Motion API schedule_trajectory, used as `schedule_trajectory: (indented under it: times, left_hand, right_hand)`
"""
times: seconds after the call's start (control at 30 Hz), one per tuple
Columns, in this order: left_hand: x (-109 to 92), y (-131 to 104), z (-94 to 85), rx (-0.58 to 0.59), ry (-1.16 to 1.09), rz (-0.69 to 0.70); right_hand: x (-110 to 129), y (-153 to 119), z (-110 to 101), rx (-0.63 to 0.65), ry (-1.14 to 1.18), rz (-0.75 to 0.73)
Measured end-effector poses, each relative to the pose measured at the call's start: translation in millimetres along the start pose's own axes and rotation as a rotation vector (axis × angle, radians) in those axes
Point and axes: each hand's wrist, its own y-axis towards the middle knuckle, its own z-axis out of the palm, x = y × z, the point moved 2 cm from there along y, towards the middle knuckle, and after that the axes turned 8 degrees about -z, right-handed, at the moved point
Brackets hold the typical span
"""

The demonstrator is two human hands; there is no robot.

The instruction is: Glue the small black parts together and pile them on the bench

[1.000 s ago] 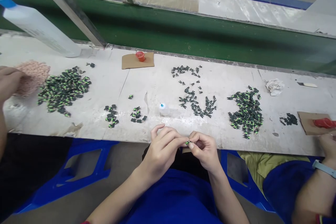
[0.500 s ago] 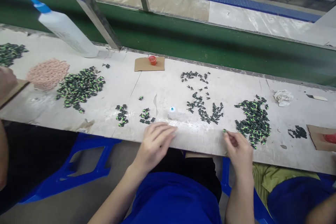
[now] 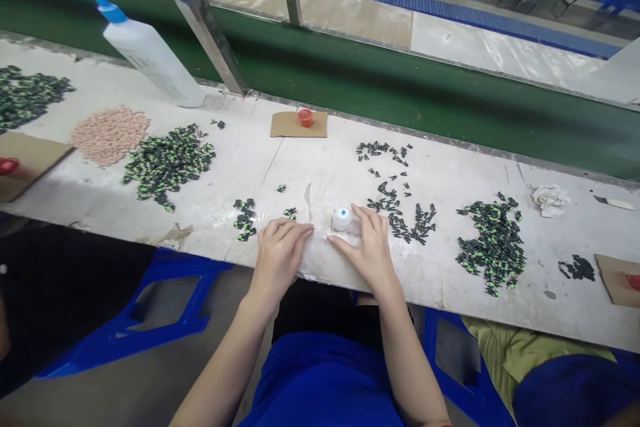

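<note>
My left hand (image 3: 281,250) is closed in a pinch near the table's front edge; a tiny dark piece (image 3: 313,228) shows at its fingertips. My right hand (image 3: 369,247) has thumb and forefinger spread on the right and front sides of a small white bottle with a blue tip (image 3: 342,220). I cannot tell whether they touch it. Just beyond my left hand lie a few black-and-green pieces (image 3: 290,213), and to its left a small cluster of them (image 3: 245,220). Right of my right hand are loose thin dark pieces (image 3: 413,225).
A large black-and-green pile (image 3: 493,243) lies to the right, another (image 3: 167,163) to the left beside a pink pile (image 3: 110,135). A red cup (image 3: 305,117) sits on cardboard (image 3: 284,125). A big white bottle (image 3: 155,63) leans in at the back left.
My right hand has left the right-hand pile, where it pinched a black-and-green piece, and moved left to the small bottle, opening. My left hand has shifted slightly left. The view has turned a little.
</note>
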Motion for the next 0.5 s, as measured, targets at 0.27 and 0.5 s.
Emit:
schedule_trajectory:
  times: [0.27, 0.5]
  left_hand:
    - [-3, -8, 7.0, 0.043, -0.044, 0.008]
    - [2, -8, 5.9, 0.106, -0.137, -0.064]
  right_hand:
    - [-2, -6, -14, -0.034, 0.207, 0.139]
    - [-4, -37, -39, -0.062, 0.24, 0.123]
